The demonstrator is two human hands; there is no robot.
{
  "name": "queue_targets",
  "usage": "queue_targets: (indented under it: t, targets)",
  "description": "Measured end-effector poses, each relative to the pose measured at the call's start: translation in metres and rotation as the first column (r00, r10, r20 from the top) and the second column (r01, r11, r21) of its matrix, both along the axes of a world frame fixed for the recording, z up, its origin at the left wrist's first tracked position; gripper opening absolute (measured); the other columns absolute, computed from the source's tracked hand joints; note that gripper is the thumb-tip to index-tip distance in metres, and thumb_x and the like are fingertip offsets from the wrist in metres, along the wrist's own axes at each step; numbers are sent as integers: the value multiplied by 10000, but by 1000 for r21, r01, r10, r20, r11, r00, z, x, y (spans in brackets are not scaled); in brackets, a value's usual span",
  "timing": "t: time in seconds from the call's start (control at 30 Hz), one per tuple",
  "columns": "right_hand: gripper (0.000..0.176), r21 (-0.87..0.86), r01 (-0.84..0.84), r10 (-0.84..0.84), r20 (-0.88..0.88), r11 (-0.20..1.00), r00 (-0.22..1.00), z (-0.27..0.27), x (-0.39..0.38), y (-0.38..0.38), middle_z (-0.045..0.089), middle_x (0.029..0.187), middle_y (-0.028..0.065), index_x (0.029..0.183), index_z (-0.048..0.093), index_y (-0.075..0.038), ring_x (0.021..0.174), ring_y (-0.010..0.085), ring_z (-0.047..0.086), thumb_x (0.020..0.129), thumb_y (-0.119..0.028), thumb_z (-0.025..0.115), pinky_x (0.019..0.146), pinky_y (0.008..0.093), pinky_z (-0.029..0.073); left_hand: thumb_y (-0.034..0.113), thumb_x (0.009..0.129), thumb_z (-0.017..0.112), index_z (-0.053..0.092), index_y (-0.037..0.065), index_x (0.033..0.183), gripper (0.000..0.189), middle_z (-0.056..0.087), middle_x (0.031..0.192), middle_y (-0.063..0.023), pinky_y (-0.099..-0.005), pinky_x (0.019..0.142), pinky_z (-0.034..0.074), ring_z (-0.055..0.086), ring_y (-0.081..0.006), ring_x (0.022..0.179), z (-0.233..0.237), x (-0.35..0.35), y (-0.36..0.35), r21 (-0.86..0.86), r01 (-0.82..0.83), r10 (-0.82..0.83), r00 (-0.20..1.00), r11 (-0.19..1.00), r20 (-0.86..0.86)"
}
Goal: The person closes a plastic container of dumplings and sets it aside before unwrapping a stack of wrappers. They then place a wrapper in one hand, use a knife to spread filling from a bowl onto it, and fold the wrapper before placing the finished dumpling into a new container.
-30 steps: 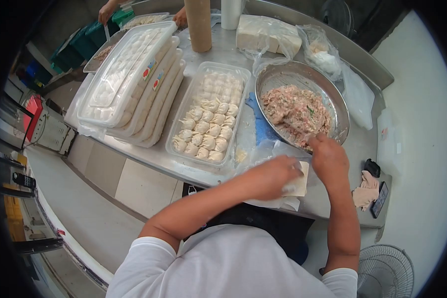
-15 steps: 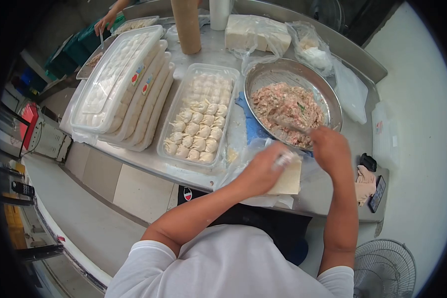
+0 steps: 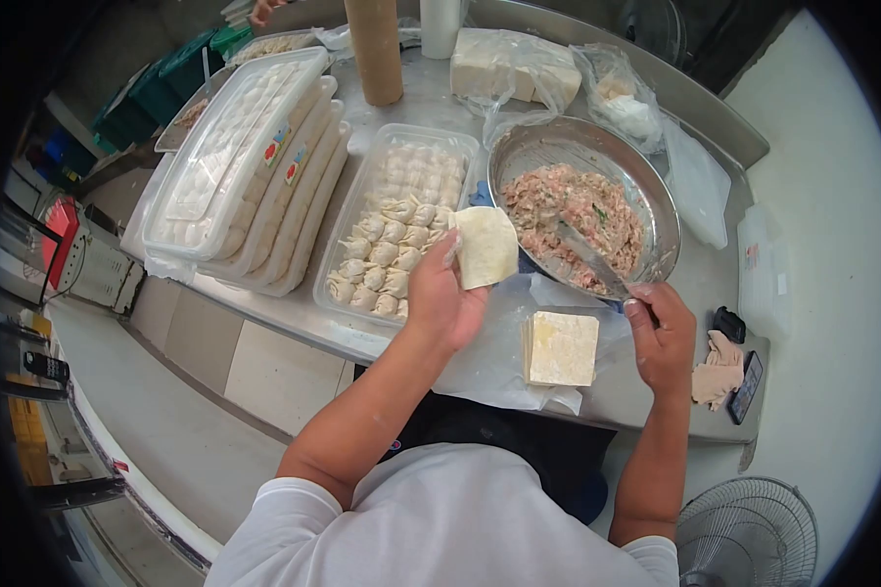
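A square dumpling wrapper (image 3: 486, 247) lies across the fingers of my left hand (image 3: 439, 298), raised near the right edge of the tray of dumplings (image 3: 387, 240). My right hand (image 3: 664, 338) is closed round the handle of a flat metal spatula (image 3: 594, 256), whose blade rests on the meat filling (image 3: 568, 210). That pinkish filling, flecked with green, sits in a wide steel bowl (image 3: 661, 210). Between my hands, a stack of square wrappers (image 3: 563, 349) lies on a plastic sheet (image 3: 494, 377). Folded dumplings fill the tray in rows.
Stacked lidded tubs of dumplings (image 3: 235, 166) stand at the left. Behind are a brown cardboard tube (image 3: 372, 54), a bagged white block (image 3: 514, 64) and a plastic bag (image 3: 617, 98). A phone (image 3: 746, 388) and cloth (image 3: 718, 370) lie at right. Another person's hand (image 3: 264, 12) shows far back.
My left hand has lifted from the wrapper stack and moved left with a wrapper in it. The right hand has shifted slightly, still on the spatula. The other person's hand has drawn back.
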State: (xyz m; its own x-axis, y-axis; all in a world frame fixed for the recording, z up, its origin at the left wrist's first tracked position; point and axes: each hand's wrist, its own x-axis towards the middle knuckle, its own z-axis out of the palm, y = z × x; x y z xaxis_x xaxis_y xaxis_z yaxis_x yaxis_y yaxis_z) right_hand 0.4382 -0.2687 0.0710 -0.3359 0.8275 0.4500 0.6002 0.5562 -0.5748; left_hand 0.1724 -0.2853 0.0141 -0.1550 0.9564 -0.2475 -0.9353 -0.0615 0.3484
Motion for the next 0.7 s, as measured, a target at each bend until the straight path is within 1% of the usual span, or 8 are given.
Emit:
queue_targets:
  t: [0.1, 0.13, 0.2, 0.3, 0.43, 0.53, 0.6, 0.7]
  targets:
    - [159, 153, 39, -68, 188, 987, 980, -5, -6, 2, 669, 915, 125, 999, 699, -35, 783, 336, 656, 846, -19, 660, 694, 387, 532, 173, 1035, 521, 461, -19, 1374, 394, 597, 1320, -149, -425, 1066, 487, 615, -279, 1203, -5, 7, 7, 101, -42, 36, 998, 994, 61]
    - [159, 155, 52, -82, 188, 986, 979, -8, -4, 7, 669, 915, 125, 999, 699, -35, 783, 336, 656, 846, -19, 660, 694, 387, 532, 173, 1035, 521, 461, -19, 1374, 394, 597, 1320, -149, -425, 1066, 487, 615, -279, 1203, -3, 10, 6, 102, -29, 22, 998, 994, 62]
    - [100, 162, 76, -145, 471, 984, 870, -14, -2, 16, 663, 913, 97, 933, 685, -76, 782, 338, 650, 849, -54, 634, 685, 433, 530, 154, 1035, 507, 483, -5, 1353, 356, 606, 1299, -145, -418, 1049, 498, 619, -270, 1197, 2, 15, -4, 23, -129, 131, 964, 991, -231]
    - [49, 81, 18, -58, 518, 997, 853, -22, -8, 21, 674, 912, 76, 874, 664, -93, 797, 323, 664, 852, -92, 621, 692, 446, 533, 159, 1042, 493, 497, 5, 1343, 338, 616, 1274, -138, -400, 1038, 503, 621, -256, 1192, -3, 12, -14, -49, -132, 120, 975, 990, -189]
    - [90, 99, -57, 5, 461, 993, 887, -17, -3, 22, 669, 878, 104, 919, 690, -90, 787, 330, 663, 846, -95, 637, 682, 434, 529, 158, 1031, 528, 519, 16, 1323, 325, 614, 1273, -113, -377, 1028, 483, 617, -229, 1157, -22, 17, -16, -66, -37, 25, 985, 997, -173]
    - [142, 70, -20, -6, 349, 997, 937, -9, 2, 10, 660, 838, 135, 961, 704, -81, 773, 340, 660, 829, -63, 654, 681, 431, 523, 189, 1048, 483, 527, -15, 1302, 328, 618, 1255, -122, -376, 1015, 483, 607, -239, 1158, -27, 27, -8, -82, 79, -78, 997, 993, 8]
    - [195, 2, -73, 72, 168, 997, 983, -8, -1, -3, 643, 859, 145, 993, 714, -71, 772, 339, 653, 810, -19, 667, 685, 427, 519, 199, 1055, 465, 526, -24, 1295, 333, 618, 1247, -127, -390, 1022, 481, 607, -247, 1149, -24, 29, -7, -86, 97, -94, 995, 992, 40]
    - [211, 39, -24, 16, 194, 999, 981, -13, -14, -22, 611, 873, 127, 993, 713, -67, 762, 329, 635, 797, 4, 676, 688, 429, 518, 214, 1064, 437, 521, -37, 1289, 347, 615, 1234, -140, -420, 1031, 481, 606, -262, 1133, -13, 28, -9, -78, 129, -123, 989, 989, 83]
